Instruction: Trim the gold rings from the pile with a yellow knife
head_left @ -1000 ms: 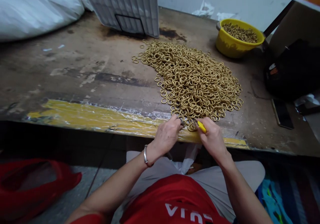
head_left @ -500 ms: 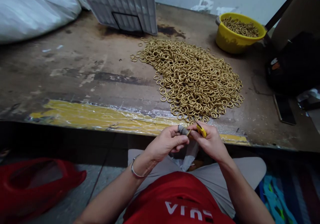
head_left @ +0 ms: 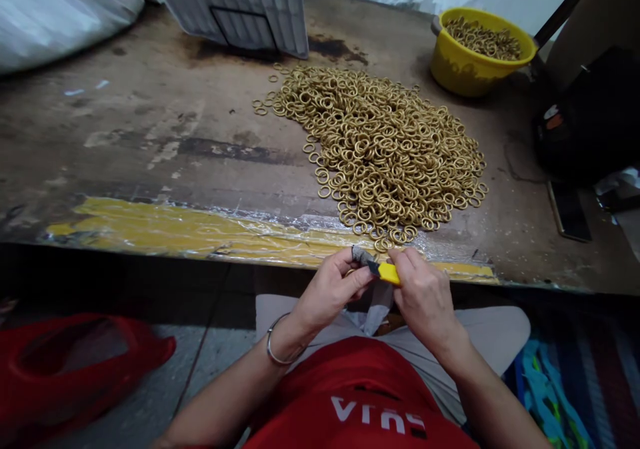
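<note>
My right hand [head_left: 425, 295] grips a small yellow utility knife [head_left: 389, 273], its dark tip pointing left at the fingers of my left hand [head_left: 325, 292]. That left hand is closed in a pinch, with a grey wrap [head_left: 361, 255] around the index fingertip. A gold-coloured ring is pinched there, mostly hidden by the thumb and knife. Just beyond both hands, a broad heap of gold-coloured rings [head_left: 385, 142] spreads over the worktable [head_left: 150, 129], a few loose ones at its edges.
A yellow bowl [head_left: 465, 79] of similar rings stands at the back right. A phone [head_left: 570, 212] lies near a black object [head_left: 585, 122]. At the back left are a white sack [head_left: 65, 19] and a grey panel [head_left: 235, 2]. Yellow tape [head_left: 150, 229] covers the front edge.
My right hand has turned the knife from pointing up and away to pointing left, its tip now against the left fingertips. The ring seen between my hands is now mostly covered.
</note>
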The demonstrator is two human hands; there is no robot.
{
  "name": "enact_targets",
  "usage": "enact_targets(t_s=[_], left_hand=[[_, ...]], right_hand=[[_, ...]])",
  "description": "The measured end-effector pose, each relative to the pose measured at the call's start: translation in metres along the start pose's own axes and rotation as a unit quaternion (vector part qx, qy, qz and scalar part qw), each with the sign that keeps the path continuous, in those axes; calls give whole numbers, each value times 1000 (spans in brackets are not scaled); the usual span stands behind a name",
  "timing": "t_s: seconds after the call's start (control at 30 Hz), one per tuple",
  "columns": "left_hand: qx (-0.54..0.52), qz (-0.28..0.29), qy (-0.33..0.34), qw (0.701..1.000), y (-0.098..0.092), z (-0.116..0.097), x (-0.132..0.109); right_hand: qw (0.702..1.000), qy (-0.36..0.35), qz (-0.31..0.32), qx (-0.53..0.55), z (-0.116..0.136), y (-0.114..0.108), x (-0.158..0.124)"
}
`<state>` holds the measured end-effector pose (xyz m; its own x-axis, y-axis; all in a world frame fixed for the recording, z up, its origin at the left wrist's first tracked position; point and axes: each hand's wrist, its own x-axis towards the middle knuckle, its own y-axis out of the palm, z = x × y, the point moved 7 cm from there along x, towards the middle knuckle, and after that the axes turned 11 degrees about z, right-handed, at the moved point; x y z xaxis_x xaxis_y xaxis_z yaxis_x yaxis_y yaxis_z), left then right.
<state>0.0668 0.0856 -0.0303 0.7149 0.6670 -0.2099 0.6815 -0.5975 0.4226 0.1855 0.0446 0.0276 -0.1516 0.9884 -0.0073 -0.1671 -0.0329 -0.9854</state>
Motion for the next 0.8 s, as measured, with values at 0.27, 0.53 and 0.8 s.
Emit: enact_targets(t_s=[0.27, 0.53, 0.8], left_hand=[[92, 97, 13, 991, 21, -22, -25], [-131, 13, -16, 991, -3, 17, -13], [-66, -2, -30, 997, -12, 12, -11]], right_hand=[[987, 159, -24, -8, -70, -5, 3], [997, 35, 39, 52, -25, 20, 20], [970, 74, 11, 233, -51, 20, 28]])
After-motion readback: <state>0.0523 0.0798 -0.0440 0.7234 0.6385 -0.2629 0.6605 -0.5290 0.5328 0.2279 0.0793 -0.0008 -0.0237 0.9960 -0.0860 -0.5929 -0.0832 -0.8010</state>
